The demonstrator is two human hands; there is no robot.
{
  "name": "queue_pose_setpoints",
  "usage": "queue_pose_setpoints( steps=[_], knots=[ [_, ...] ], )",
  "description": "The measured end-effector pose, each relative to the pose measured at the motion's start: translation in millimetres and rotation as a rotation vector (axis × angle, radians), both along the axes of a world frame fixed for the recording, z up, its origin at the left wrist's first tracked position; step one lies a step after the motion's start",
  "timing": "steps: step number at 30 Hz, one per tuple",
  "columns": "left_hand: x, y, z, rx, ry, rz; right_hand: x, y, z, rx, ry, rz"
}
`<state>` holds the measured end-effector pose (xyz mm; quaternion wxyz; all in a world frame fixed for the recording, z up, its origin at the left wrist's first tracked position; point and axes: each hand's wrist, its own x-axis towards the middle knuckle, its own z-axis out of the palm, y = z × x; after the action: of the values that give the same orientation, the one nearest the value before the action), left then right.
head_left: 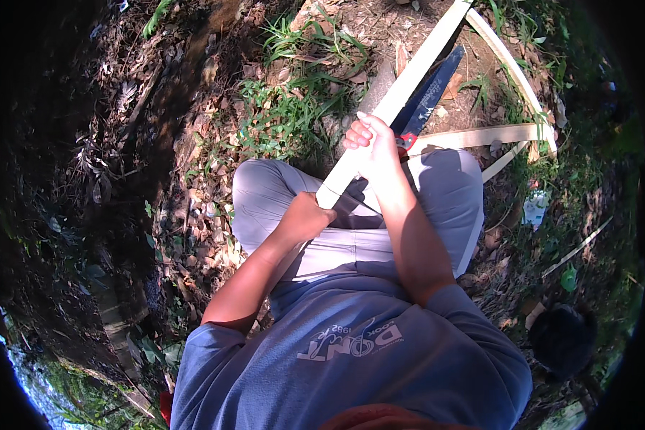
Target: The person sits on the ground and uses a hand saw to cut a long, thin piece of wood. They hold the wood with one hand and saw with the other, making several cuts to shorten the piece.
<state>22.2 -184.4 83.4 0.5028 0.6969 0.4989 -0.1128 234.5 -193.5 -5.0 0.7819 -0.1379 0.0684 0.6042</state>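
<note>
A long, pale, flat wooden strip (419,72) slants from my lap up to the top edge, right of the middle. My left hand (307,218) is closed around its near end, above my left thigh. Farther up, my right hand (373,140) grips the same strip, its fingers curled over the top face. Just right of that hand lies a saw (431,92) with a dark blade and a red grip, partly hidden by the strip and my wrist. The blade points away from me, alongside the strip.
More pale strips (512,61) lie on the ground at the right, some crossing near one corner. A small white packet (534,208) sits beyond my right knee. Farther back right is a dark rounded object (565,342). Grass (283,118) and dry leaves cover the soil.
</note>
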Motion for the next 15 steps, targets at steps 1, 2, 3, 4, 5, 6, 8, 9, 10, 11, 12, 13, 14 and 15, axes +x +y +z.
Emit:
queue_pose_setpoints(
  steps=[1,2,3,4,5,6,8,9,10,11,12,13,14,15],
  knots=[
    [0,1,-1,-0.054,-0.022,0.030,1,0,-3,0.037,0.020,0.009],
    [1,2,-2,-0.108,-0.043,0.062,2,0,-6,0.051,0.019,0.007],
    [1,4,-3,-0.160,-0.068,0.098,3,2,-8,0.066,0.016,0.009],
    [2,4,-4,-0.178,-0.075,0.104,3,2,-9,0.082,0.013,0.012],
    [3,3,-4,-0.197,-0.082,0.110,3,0,-10,0.096,0.039,0.003],
    [3,3,-5,-0.214,-0.090,0.115,3,0,-10,0.124,0.049,0.012],
    [-1,5,-11,-0.234,-0.066,0.097,3,-2,-9,0.178,0.069,0.027],
    [0,7,-11,-0.242,-0.060,0.085,5,-3,-8,0.206,0.063,0.039],
    [1,6,-10,-0.251,-0.075,0.095,6,-3,-10,0.242,0.065,0.039],
    [1,5,-8,-0.260,-0.089,0.105,6,-3,-11,0.278,0.068,0.039],
    [3,4,-4,-0.268,-0.112,0.115,8,-2,-7,0.315,0.063,0.041],
    [4,4,-1,-0.269,-0.112,0.114,8,-1,-4,0.311,0.057,0.040],
    [3,3,2,-0.271,-0.112,0.113,8,-1,-1,0.338,0.052,0.037],
    [4,3,7,-0.266,-0.121,0.115,10,0,4,0.371,0.041,0.040]
  ],
)
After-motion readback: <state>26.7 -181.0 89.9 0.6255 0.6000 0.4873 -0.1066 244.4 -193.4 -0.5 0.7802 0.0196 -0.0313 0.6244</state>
